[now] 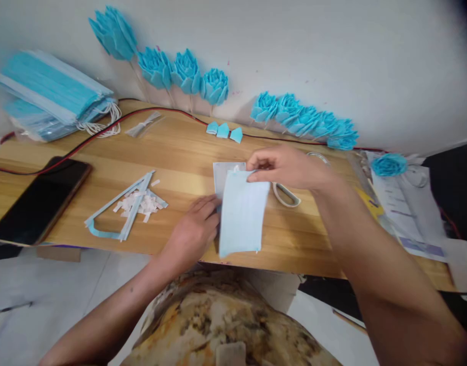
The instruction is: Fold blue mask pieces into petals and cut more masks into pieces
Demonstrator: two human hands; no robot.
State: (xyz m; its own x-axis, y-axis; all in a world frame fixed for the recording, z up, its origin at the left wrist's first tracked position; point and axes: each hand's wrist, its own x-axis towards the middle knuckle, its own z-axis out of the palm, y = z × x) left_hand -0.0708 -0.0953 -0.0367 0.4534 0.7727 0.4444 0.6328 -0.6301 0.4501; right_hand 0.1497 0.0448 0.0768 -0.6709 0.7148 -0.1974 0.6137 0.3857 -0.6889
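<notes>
A light blue sheet of face mask fabric hangs in front of me over the table. My right hand pinches its top edge between thumb and fingers. Behind it, a paler sheet shows at the upper left. My left hand is at the left edge of these sheets, fingers close together and curled, the tips partly hidden behind the fabric. Beside the right hand lie scissors, one handle loop showing under the wrist. Three small blue cut petals lie farther back.
Trimmed mask strips lie over white scraps at left, near a phone. Packs of masks stand behind. Blue fabric flowers line the wall. A red-black cable crosses the table. Papers are at right.
</notes>
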